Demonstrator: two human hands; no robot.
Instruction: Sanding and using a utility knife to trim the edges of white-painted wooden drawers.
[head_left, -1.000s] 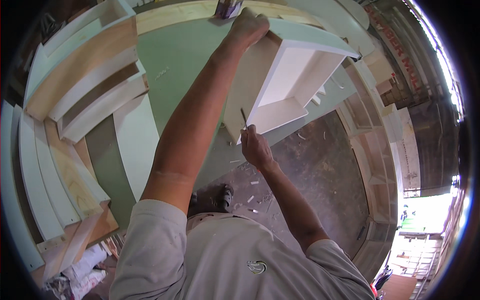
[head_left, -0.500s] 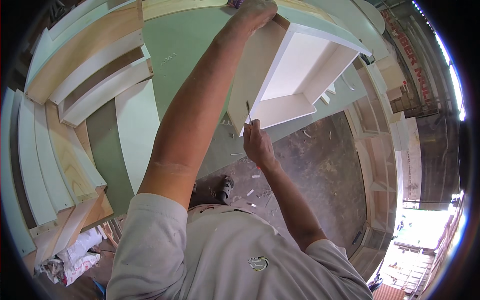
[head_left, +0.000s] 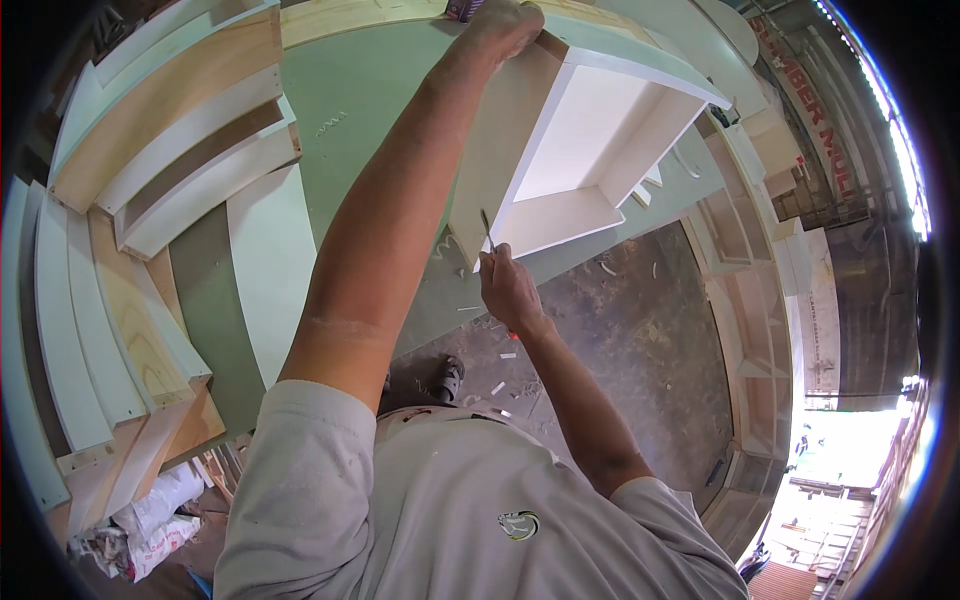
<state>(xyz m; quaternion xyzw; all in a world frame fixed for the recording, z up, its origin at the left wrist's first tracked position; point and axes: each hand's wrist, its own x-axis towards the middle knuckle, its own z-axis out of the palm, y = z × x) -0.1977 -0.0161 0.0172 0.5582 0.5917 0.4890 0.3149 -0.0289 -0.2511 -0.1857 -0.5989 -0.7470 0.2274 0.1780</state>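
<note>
Right grip (head_left: 512, 292): closed on slim tool (head_left: 487, 229), tool's shaft projecting beyond the fingers at the box's near edge.
White box (head_left: 590, 140), open-faced: directly beyond right grip; judged stiff, fairly light, edges chippable; best held by side panels or corners.
Left grip (head_left: 508, 30): closed over box's far corner.
Green table (head_left: 375, 85): left of both grips.

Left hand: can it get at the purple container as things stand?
Probably yes: the purple container appears close beside the left hand, with nothing visible between. But that hand is on the far corner of the open white box, so it would likely need to let go first.
</note>
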